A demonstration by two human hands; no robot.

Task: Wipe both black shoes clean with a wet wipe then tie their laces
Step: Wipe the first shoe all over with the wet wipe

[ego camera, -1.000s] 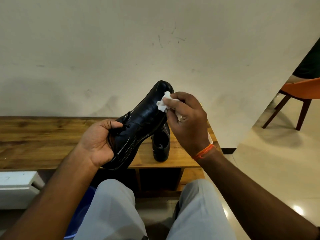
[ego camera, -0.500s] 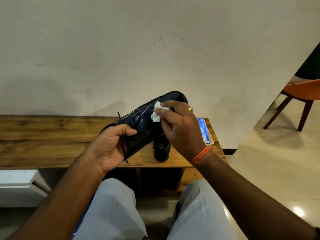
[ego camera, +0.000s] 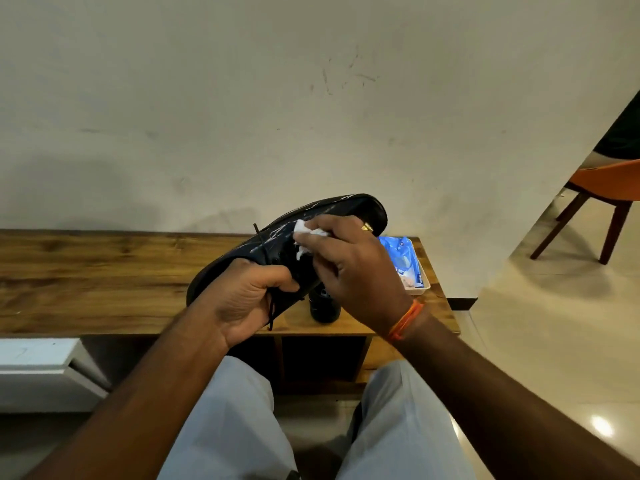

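My left hand [ego camera: 244, 297] grips a black lace-up shoe [ego camera: 332, 211] at its heel end and holds it in the air above the bench, toe pointing up and right. A loose lace hangs down past my palm. My right hand [ego camera: 349, 268] pinches a crumpled white wet wipe [ego camera: 308, 233] and presses it against the shoe's side near the laces. Wet streaks shine on the leather. The second black shoe [ego camera: 323, 306] stands on the wooden bench [ego camera: 104, 282], mostly hidden behind my right hand.
A blue wet-wipe pack [ego camera: 403, 261] lies in a small white tray at the bench's right end. A plain wall rises behind the bench. An orange chair [ego camera: 602, 195] stands on the tiled floor to the right. A white unit [ego camera: 38, 372] sits at lower left. My knees are below.
The shoe has tipped from steeply upright to nearly level. My right hand has slid the wipe from the toe back toward the laces, uncovering the blue pack.
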